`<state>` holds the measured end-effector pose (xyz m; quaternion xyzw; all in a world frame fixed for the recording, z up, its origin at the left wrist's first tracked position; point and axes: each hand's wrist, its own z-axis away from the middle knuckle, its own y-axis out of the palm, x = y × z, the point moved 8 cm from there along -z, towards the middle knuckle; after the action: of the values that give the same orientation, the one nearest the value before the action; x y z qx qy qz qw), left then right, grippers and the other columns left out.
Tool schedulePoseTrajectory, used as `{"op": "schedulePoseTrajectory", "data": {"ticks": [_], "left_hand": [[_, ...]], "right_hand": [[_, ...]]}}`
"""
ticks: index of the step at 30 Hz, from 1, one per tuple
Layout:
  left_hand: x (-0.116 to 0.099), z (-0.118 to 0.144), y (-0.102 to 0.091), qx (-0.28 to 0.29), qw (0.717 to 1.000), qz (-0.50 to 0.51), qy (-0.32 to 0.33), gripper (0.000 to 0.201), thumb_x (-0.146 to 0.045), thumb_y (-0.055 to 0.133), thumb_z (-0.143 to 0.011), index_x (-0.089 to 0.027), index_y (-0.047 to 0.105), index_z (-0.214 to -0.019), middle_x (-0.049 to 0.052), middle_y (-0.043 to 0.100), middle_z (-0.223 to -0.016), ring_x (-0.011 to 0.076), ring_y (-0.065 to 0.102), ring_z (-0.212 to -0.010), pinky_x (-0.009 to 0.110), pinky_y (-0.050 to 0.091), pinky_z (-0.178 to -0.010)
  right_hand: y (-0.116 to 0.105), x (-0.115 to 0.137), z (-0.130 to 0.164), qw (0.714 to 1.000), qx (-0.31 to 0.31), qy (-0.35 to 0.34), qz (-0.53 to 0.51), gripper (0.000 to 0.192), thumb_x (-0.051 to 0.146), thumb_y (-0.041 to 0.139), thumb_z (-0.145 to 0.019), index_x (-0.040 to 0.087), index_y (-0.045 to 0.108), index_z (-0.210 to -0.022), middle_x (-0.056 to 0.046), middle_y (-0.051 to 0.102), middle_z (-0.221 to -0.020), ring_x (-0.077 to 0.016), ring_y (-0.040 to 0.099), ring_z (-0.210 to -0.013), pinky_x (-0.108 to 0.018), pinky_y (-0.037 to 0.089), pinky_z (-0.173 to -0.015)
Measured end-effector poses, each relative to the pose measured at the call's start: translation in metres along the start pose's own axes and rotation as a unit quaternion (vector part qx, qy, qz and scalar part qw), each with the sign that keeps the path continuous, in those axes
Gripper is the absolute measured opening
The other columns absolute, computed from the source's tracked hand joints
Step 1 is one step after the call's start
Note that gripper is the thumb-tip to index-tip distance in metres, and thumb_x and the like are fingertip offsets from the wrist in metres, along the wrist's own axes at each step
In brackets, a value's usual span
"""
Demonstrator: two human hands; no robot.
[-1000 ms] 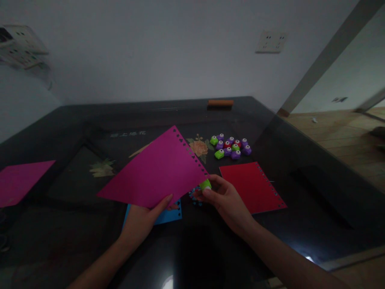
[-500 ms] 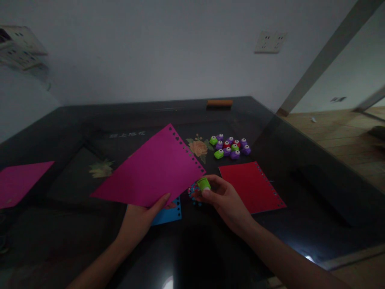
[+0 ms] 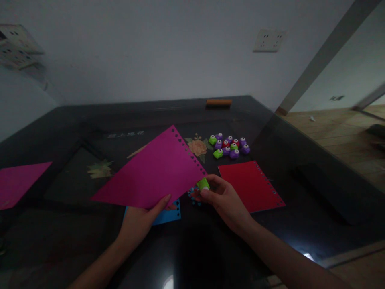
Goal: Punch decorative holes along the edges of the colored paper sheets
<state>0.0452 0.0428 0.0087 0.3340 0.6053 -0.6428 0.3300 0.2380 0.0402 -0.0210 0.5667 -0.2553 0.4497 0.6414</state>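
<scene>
Green punch (image 3: pixel 203 184) has met the magenta sheet (image 3: pixel 155 174) edge, right hand (image 3: pixel 224 199) fingers pinching it.

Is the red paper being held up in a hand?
No, the red paper lies flat on the table; the left hand holds the pink paper.

My left hand (image 3: pixel 136 222) holds the big magenta paper sheet (image 3: pixel 153 172) up over the dark glass tabletop (image 3: pixel 300 200), above the blue paper sheet (image 3: pixel 167 214) lying flat. My right hand (image 3: pixel 224 198) is just right of it, small green plastic punch (image 3: pixel 203 184) at the sheet's near-right corner. Red paper sheet (image 3: pixel 249 185) lies right of that hand. Cluster of small plastic punches (image 3: pixel 229 146) sits behind the red sheet. Second magenta paper sheet (image 3: pixel 18 182) lies at far left. Orange block (image 3: pixel 218 102) is at the back edge.
</scene>
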Motion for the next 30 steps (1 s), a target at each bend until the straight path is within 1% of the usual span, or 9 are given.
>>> {"op": "schedulePoseTrajectory", "data": {"ticks": [3, 6, 8, 11, 14, 17, 20, 25, 30], "left_hand": [[0.001, 0.001, 0.006, 0.025, 0.999, -0.014, 0.015, 0.035, -0.049, 0.053, -0.077, -0.023, 0.072, -0.065, 0.004, 0.074, -0.072, 0.0265, 0.069, -0.08, 0.043, 0.046, -0.094], [0.002, 0.003, 0.008, 0.036, 0.998, -0.043, 0.034, 0.034, -0.048, 0.05, -0.078, -0.024, 0.073, -0.072, 0.004, 0.074, -0.073, 0.0267, 0.069, -0.081, 0.043, 0.045, -0.094], [0.0, 0.004, 0.008, 0.039, 0.996, -0.066, 0.055, 0.033, -0.048, 0.05, -0.076, -0.025, 0.074, -0.074, 0.004, 0.074, -0.069, 0.0271, 0.069, -0.079, 0.042, 0.048, -0.091], [-0.007, 0.004, 0.008, 0.056, 0.991, -0.091, 0.076, 0.032, -0.049, 0.051, -0.074, -0.025, 0.073, -0.071, 0.004, 0.072, -0.065, 0.0274, 0.069, -0.074, 0.041, 0.052, -0.083], [-0.015, 0.003, 0.007, 0.053, 0.991, -0.095, 0.074, 0.033, -0.048, 0.05, -0.076, -0.025, 0.072, -0.067, 0.006, 0.072, -0.066, 0.0263, 0.069, -0.071, 0.04, 0.053, -0.08], [-0.019, 0.002, 0.008, 0.054, 0.994, -0.08, 0.059, 0.035, -0.047, 0.049, -0.078, -0.024, 0.071, -0.066, 0.007, 0.072, -0.065, 0.0258, 0.069, -0.069, 0.039, 0.054, -0.076], [-0.016, 0.003, 0.011, 0.065, 0.995, -0.057, 0.044, 0.035, -0.046, 0.049, -0.079, -0.023, 0.071, -0.066, 0.007, 0.072, -0.067, 0.0258, 0.069, -0.072, 0.039, 0.053, -0.079], [-0.001, 0.003, 0.012, 0.039, 0.997, -0.052, 0.03, 0.033, -0.045, 0.051, -0.078, -0.023, 0.07, -0.063, 0.006, 0.072, -0.069, 0.0256, 0.068, -0.078, 0.042, 0.048, -0.09], [0.007, 0.0, 0.011, 0.033, 0.997, -0.069, 0.031, 0.036, -0.052, 0.055, -0.074, -0.022, 0.07, -0.063, 0.007, 0.073, -0.071, 0.0273, 0.067, -0.081, 0.042, 0.045, -0.094]], "right_hand": [[0.0, -0.001, 0.0, 1.0, -0.002, 0.005, -0.008, 0.037, 0.022, 0.08, -0.06, 0.017, 0.062, -0.091, -0.003, 0.068, -0.088, -0.0164, 0.067, -0.075, -0.031, 0.054, -0.074], [0.0, -0.001, 0.0, 1.0, -0.005, 0.007, -0.005, 0.036, 0.023, 0.081, -0.059, 0.018, 0.062, -0.09, -0.002, 0.067, -0.089, -0.0152, 0.066, -0.075, -0.029, 0.053, -0.071], [0.0, -0.001, 0.001, 1.0, -0.007, 0.01, 0.006, 0.036, 0.025, 0.08, -0.06, 0.018, 0.061, -0.089, -0.002, 0.066, -0.09, -0.0147, 0.065, -0.074, -0.027, 0.053, -0.066], [-0.002, -0.001, 0.0, 1.0, -0.011, 0.008, 0.027, 0.037, 0.027, 0.08, -0.06, 0.019, 0.061, -0.091, -0.001, 0.065, -0.086, -0.0138, 0.063, -0.071, -0.024, 0.05, -0.058], [-0.005, -0.001, -0.001, 0.999, -0.017, -0.003, 0.048, 0.037, 0.028, 0.08, -0.06, 0.019, 0.062, -0.092, 0.0, 0.065, -0.083, -0.0124, 0.06, -0.068, -0.022, 0.046, -0.053], [-0.007, 0.0, -0.002, 0.998, -0.021, -0.016, 0.063, 0.034, 0.028, 0.079, -0.061, 0.02, 0.063, -0.091, 0.0, 0.064, -0.083, -0.012, 0.058, -0.069, -0.021, 0.044, -0.052], [-0.008, 0.001, -0.003, 0.997, -0.024, -0.024, 0.065, 0.031, 0.027, 0.078, -0.063, 0.02, 0.063, -0.09, -0.001, 0.064, -0.084, -0.0116, 0.057, -0.07, -0.021, 0.045, -0.054], [-0.009, 0.001, -0.003, 0.998, -0.036, -0.025, 0.054, 0.031, 0.027, 0.078, -0.061, 0.02, 0.064, -0.088, -0.001, 0.064, -0.085, -0.0125, 0.057, -0.072, -0.022, 0.046, -0.058], [-0.01, 0.002, -0.003, 0.997, -0.039, -0.026, 0.058, 0.032, 0.028, 0.078, -0.061, 0.019, 0.064, -0.088, -0.001, 0.064, -0.084, -0.0127, 0.057, -0.073, -0.022, 0.045, -0.059]]}}
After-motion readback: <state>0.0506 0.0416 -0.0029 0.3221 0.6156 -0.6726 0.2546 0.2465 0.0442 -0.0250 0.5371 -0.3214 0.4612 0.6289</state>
